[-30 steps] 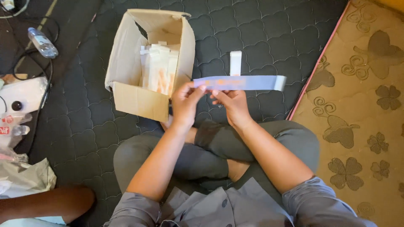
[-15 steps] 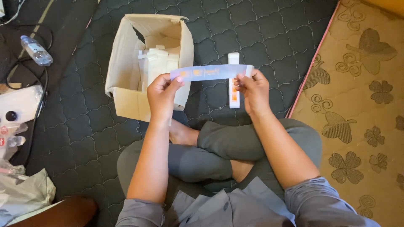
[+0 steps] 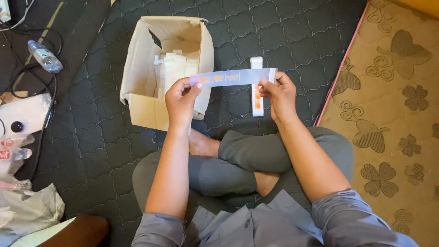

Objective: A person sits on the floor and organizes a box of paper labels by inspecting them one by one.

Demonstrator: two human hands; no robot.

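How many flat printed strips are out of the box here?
2: one strip held between left hand and right hand, one on the mat beneath. More may sit inside the box.

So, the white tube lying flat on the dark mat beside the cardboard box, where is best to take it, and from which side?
Probably grip the white tube across its narrow middle, coming straight down from above. It lies flat on the dark mat, long and slim, with bare mat on both long sides. The strip held between both hands crosses over its upper part.
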